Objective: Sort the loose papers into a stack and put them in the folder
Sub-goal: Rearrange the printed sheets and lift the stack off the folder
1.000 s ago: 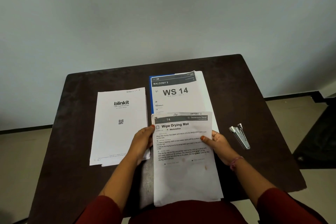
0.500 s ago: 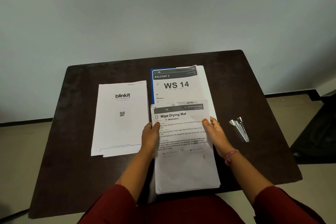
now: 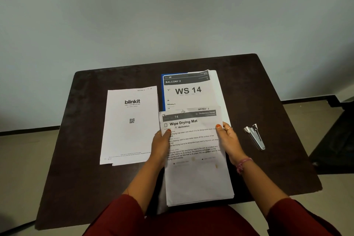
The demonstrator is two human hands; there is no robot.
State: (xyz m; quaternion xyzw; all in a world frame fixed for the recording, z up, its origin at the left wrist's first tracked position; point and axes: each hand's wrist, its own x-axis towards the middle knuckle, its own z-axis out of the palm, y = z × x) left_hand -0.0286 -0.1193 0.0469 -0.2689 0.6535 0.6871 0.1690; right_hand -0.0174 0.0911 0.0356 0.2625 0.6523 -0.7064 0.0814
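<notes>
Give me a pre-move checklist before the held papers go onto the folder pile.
1. Both hands grip the Wipe Drying Mat stack: left hand and right hand pinch its side edges. Ok.
2. Stack edges squared: sheets fan out at the bottom. Not ok.
3. Folder open to receive: only a blue edge shows under the WS 14 sheet. Cannot tell.
4. All loose papers gathered: the blinkit sheet lies apart on the left. Not ok.
5. Stapler out of the way: right of the papers. Ok.

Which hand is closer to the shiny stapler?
Right. The right hand grips the Wipe Drying Mat sheet's right edge, just left of the stapler; the left hand grips the far edge.
</notes>
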